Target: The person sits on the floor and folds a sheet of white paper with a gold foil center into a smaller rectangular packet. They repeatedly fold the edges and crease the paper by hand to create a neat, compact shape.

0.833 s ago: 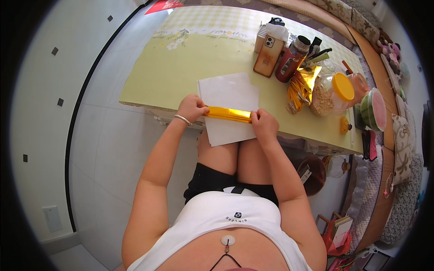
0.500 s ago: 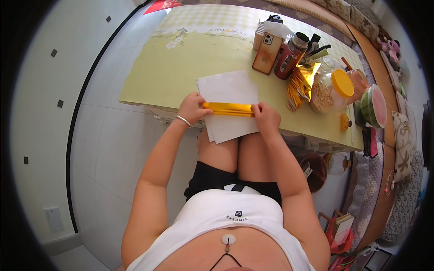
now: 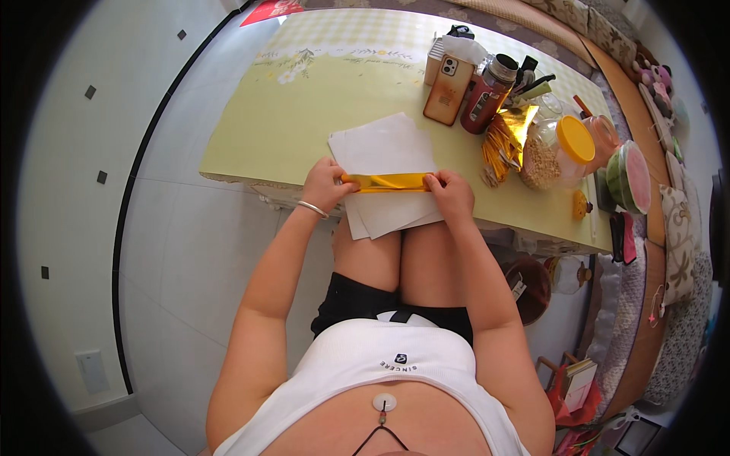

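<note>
Stretched level between my two hands is a strip of folded gold foil paper [image 3: 389,182]. My left hand [image 3: 325,185], with a bangle at its wrist, pinches the strip's left end. At the other end, my right hand [image 3: 453,197] is closed on it with the thumb on top. Beneath the strip lie several white paper sheets [image 3: 384,144], overlapping askew and reaching past the near table edge above my thighs. To the right, a bunch of folded gold foil pieces [image 3: 504,144] sits on the table.
A phone [image 3: 450,90] leans upright near a dark red bottle [image 3: 487,97]. Right of them stand a clear jar with a yellow lid [image 3: 576,140] and a round green-and-pink container [image 3: 630,178]. The table [image 3: 304,121] has a pale green cloth; a dark bin [image 3: 530,290] is below.
The gold strip now looks flatter, with fewer crease lines showing. Both hands have shifted slightly, still gripping its ends. The white sheets have turned a little.
</note>
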